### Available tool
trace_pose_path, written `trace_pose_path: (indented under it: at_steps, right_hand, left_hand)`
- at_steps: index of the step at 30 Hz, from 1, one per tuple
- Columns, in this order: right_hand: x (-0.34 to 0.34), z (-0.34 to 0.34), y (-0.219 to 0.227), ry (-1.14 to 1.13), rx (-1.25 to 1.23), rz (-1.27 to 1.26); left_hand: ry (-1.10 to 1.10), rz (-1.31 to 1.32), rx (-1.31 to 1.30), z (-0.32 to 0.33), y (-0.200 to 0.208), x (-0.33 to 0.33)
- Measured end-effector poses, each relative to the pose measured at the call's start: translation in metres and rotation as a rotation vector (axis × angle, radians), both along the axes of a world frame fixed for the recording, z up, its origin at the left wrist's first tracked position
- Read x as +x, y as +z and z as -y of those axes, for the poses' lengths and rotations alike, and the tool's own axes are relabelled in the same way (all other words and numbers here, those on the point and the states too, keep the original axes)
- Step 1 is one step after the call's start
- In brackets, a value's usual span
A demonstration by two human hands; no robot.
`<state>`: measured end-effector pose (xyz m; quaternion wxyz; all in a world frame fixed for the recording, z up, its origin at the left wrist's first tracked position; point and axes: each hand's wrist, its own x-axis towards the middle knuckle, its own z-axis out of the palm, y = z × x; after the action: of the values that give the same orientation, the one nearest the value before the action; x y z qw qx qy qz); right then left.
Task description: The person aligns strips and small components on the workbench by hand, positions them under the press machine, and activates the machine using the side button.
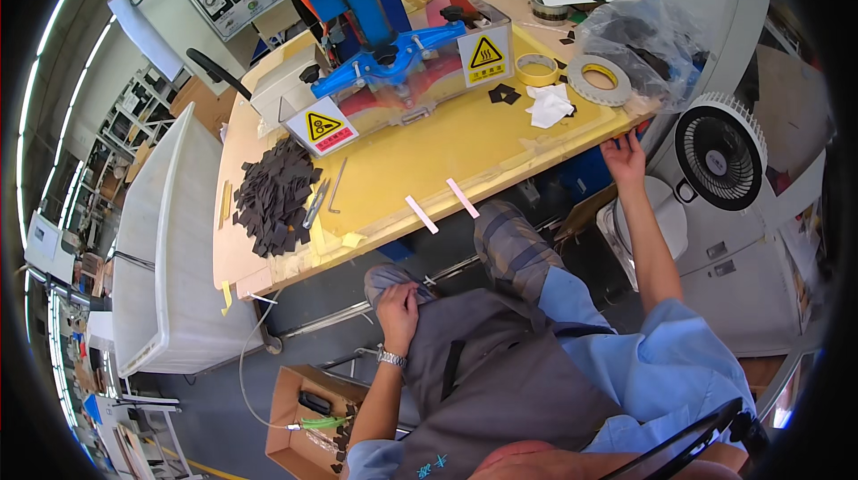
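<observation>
My left hand (398,312) lies on my left knee with nothing visible in it, its fingers laid over the trouser leg. At the table's right front edge is my right hand (624,158), palm toward me. Its fingers are apart and reach up to the edge; nothing held shows. On the yellow-covered table (384,185) a heap of small dark pieces (275,198) sits at the left. A utility knife (315,205) and a hex key (338,185) lie beside it. Nearest my right hand is a large roll of tape (599,80).
A blue press (384,55) with a clear guard stands over the table. Two pale strips (422,214) cross the front edge. Right of the table is a white fan (720,151); to the left, a white bin (152,248). A cardboard box (290,426) stands on the floor.
</observation>
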<state>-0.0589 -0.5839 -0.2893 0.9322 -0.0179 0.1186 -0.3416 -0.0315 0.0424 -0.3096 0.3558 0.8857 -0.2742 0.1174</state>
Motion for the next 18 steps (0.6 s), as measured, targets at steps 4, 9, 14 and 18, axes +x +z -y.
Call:
trace_pose_path:
  at_steps: [4,9,14,18]
  right_hand:
    - [-0.0003,-0.0026,0.0034,0.002,0.029,0.027]
    - [-0.0013,-0.0038,0.0052,-0.008,0.055,0.029]
    - [-0.0022,-0.0023,0.005,0.002,0.035,0.023]
    - [0.0,-0.0049,0.0085,-0.012,0.058,0.0]
  left_hand:
    - [0.009,0.0,0.001,-0.0006,0.0009,-0.0001]
    - [0.012,-0.01,-0.008,-0.0004,0.0022,-0.0013]
    - [0.005,-0.009,-0.01,0.0012,0.0035,-0.0009]
    - [0.005,-0.017,-0.006,-0.0001,0.0028,0.0]
